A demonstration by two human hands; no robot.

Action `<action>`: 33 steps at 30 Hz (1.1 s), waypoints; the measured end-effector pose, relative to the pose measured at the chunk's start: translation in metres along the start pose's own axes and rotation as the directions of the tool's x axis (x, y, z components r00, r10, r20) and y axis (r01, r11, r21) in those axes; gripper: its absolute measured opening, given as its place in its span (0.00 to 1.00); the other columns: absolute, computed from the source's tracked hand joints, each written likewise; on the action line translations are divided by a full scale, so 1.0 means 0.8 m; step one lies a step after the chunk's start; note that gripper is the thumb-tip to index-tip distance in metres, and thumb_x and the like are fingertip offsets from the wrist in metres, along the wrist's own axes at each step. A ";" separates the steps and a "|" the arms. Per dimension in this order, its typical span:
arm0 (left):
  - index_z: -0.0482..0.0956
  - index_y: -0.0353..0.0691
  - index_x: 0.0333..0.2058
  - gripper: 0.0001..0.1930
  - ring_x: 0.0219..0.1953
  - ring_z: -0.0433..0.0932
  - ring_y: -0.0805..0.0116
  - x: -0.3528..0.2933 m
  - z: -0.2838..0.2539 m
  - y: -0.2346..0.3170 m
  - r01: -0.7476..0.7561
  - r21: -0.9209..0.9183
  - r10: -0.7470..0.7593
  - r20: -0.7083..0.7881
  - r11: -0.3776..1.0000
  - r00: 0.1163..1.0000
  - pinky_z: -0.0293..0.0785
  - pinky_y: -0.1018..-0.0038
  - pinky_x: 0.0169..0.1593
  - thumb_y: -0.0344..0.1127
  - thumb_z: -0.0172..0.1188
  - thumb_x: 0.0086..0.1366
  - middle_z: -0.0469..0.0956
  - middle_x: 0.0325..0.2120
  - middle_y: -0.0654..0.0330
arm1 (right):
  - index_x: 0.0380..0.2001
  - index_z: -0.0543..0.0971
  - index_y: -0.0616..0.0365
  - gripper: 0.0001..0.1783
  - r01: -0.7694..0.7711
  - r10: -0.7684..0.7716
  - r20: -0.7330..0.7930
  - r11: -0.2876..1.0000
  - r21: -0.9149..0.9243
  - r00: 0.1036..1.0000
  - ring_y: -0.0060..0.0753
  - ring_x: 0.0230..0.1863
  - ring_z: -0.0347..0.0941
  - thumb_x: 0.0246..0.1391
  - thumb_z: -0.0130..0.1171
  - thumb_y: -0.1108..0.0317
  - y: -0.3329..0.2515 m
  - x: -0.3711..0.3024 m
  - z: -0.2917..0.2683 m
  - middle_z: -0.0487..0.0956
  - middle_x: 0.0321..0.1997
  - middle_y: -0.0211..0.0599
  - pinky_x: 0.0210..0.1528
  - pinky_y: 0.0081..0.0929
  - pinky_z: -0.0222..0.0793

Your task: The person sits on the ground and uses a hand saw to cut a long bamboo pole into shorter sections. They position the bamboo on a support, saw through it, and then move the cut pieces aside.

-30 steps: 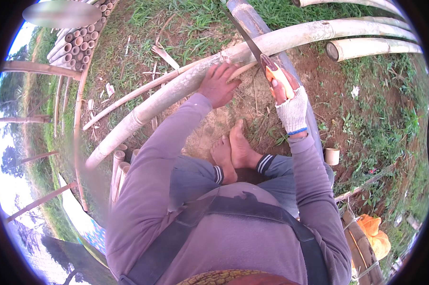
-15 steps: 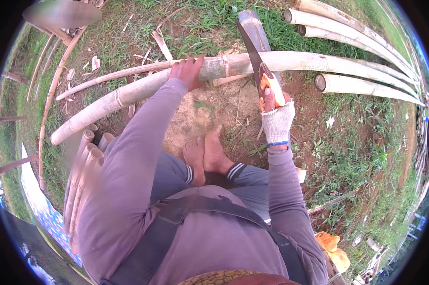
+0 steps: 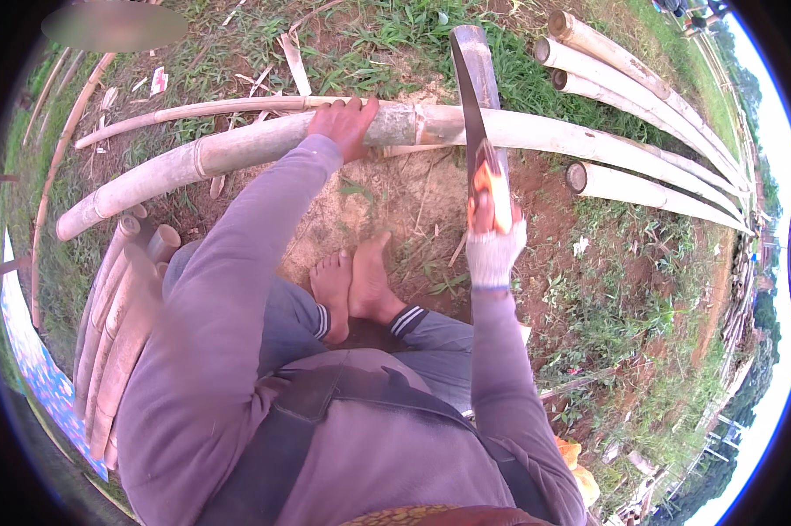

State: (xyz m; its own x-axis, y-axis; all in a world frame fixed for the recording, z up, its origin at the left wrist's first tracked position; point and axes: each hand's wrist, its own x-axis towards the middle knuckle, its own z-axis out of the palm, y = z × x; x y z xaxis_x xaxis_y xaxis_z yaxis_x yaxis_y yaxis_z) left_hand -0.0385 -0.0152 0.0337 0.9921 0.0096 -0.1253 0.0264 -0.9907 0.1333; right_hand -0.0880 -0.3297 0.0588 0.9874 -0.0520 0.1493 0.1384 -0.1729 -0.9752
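Observation:
My left hand (image 3: 344, 125), bare, is closed over the top of a long, thick bamboo pole (image 3: 264, 138) that lies crosswise in front of me. My right hand (image 3: 497, 241), in a white knitted glove with fingertips bare, grips a handsaw by its orange handle (image 3: 492, 193). The saw's dark blade (image 3: 471, 110) lies across the pole, right of a node and of my left hand. Under the pole there, a thicker bamboo piece (image 3: 478, 66) points away from me. Whether the blade has cut in is too small to tell.
Several bamboo poles (image 3: 623, 96) lie at the right, cut ends toward me. More cut bamboo pieces (image 3: 106, 324) are stacked by my left side. A thin bamboo strip (image 3: 194, 111) runs behind the pole. My bare feet (image 3: 369, 280) rest on sawdust-strewn soil. Orange cloth (image 3: 579, 469) lies lower right.
My right hand has come slightly nearer my body and leftward with the saw, and the blade points more straight away from me. My left hand keeps its place on the pole. The view has shifted.

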 end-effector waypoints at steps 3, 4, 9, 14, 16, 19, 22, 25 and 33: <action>0.64 0.43 0.70 0.48 0.59 0.83 0.44 0.010 -0.003 -0.001 -0.011 -0.006 0.011 0.026 1.000 1.000 0.82 0.52 0.59 0.50 0.82 0.57 0.81 0.57 0.46 | 0.43 0.79 0.66 0.14 0.090 -0.084 0.051 0.986 -0.139 0.995 0.22 0.36 0.79 0.71 0.68 0.63 -0.022 0.068 0.031 0.82 0.37 0.35 0.37 0.25 0.81; 0.64 0.43 0.70 0.48 0.59 0.83 0.44 0.012 -0.007 -0.004 -0.008 -0.001 0.008 0.019 1.000 1.000 0.82 0.52 0.59 0.49 0.82 0.57 0.81 0.57 0.46 | 0.44 0.80 0.66 0.14 0.059 -0.054 0.045 0.991 -0.124 0.998 0.22 0.35 0.79 0.71 0.67 0.64 -0.022 0.062 0.028 0.82 0.37 0.35 0.36 0.25 0.80; 0.64 0.44 0.71 0.47 0.60 0.83 0.44 -0.009 0.000 -0.020 0.020 -0.005 -0.020 0.023 1.000 1.000 0.82 0.52 0.59 0.47 0.81 0.58 0.81 0.56 0.45 | 0.47 0.76 0.68 0.12 -0.156 0.156 0.005 0.988 -0.015 0.988 0.31 0.41 0.82 0.70 0.66 0.71 -0.017 -0.109 -0.068 0.82 0.41 0.43 0.44 0.31 0.86; 0.64 0.45 0.71 0.46 0.60 0.82 0.45 -0.002 0.006 -0.011 0.031 -0.024 -0.030 0.035 0.999 0.999 0.81 0.52 0.60 0.46 0.81 0.59 0.80 0.58 0.47 | 0.57 0.73 0.65 0.22 -0.182 0.186 -0.030 0.977 0.112 0.982 0.38 0.47 0.83 0.67 0.69 0.67 0.030 -0.154 -0.109 0.82 0.50 0.47 0.48 0.37 0.87; 0.65 0.46 0.70 0.45 0.61 0.82 0.45 -0.008 0.013 -0.011 0.044 -0.025 -0.043 0.041 0.999 0.998 0.81 0.52 0.61 0.45 0.80 0.59 0.80 0.59 0.47 | 0.58 0.77 0.62 0.21 -0.184 0.182 0.033 0.964 0.190 0.983 0.34 0.47 0.83 0.66 0.70 0.67 0.018 -0.070 -0.046 0.83 0.49 0.43 0.46 0.33 0.85; 0.66 0.46 0.68 0.43 0.62 0.81 0.46 0.009 0.000 0.000 0.024 -0.027 -0.023 0.042 0.999 0.999 0.81 0.52 0.61 0.44 0.80 0.59 0.80 0.59 0.48 | 0.39 0.81 0.65 0.14 0.134 -0.124 0.058 0.962 -0.236 0.991 0.17 0.27 0.74 0.72 0.67 0.63 -0.035 0.067 0.034 0.77 0.25 0.27 0.31 0.22 0.76; 0.67 0.46 0.67 0.41 0.62 0.81 0.46 0.003 -0.008 0.004 0.021 -0.031 -0.019 0.054 0.999 0.998 0.81 0.52 0.61 0.43 0.80 0.59 0.80 0.59 0.48 | 0.39 0.80 0.64 0.12 0.069 -0.067 0.052 0.997 -0.041 0.996 0.20 0.28 0.76 0.71 0.68 0.65 -0.020 0.061 0.031 0.81 0.31 0.30 0.31 0.24 0.78; 0.67 0.46 0.68 0.42 0.62 0.81 0.46 0.002 -0.011 -0.015 0.040 -0.029 -0.039 0.038 0.999 0.999 0.80 0.52 0.62 0.42 0.80 0.59 0.80 0.59 0.48 | 0.45 0.79 0.63 0.12 0.005 -0.005 -0.014 1.000 -0.022 1.000 0.18 0.31 0.76 0.70 0.68 0.64 -0.003 -0.042 -0.026 0.82 0.34 0.30 0.34 0.24 0.79; 0.67 0.48 0.70 0.46 0.61 0.82 0.45 -0.001 0.022 -0.013 0.030 -0.008 -0.030 -0.024 1.000 0.999 0.81 0.52 0.62 0.44 0.81 0.55 0.80 0.59 0.50 | 0.49 0.77 0.64 0.13 -0.145 0.162 -0.035 0.947 0.287 0.986 0.24 0.35 0.80 0.72 0.64 0.65 0.038 -0.092 -0.054 0.82 0.40 0.41 0.40 0.25 0.83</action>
State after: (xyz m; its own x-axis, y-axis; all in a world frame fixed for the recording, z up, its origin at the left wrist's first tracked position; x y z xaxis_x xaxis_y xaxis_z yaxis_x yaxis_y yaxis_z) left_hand -0.0416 -0.0070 0.0149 0.9934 0.0426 -0.1060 0.0571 -0.9889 0.1371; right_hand -0.1600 -0.3735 0.0248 0.9935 -0.1139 -0.0049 0.0096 0.1266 -0.9919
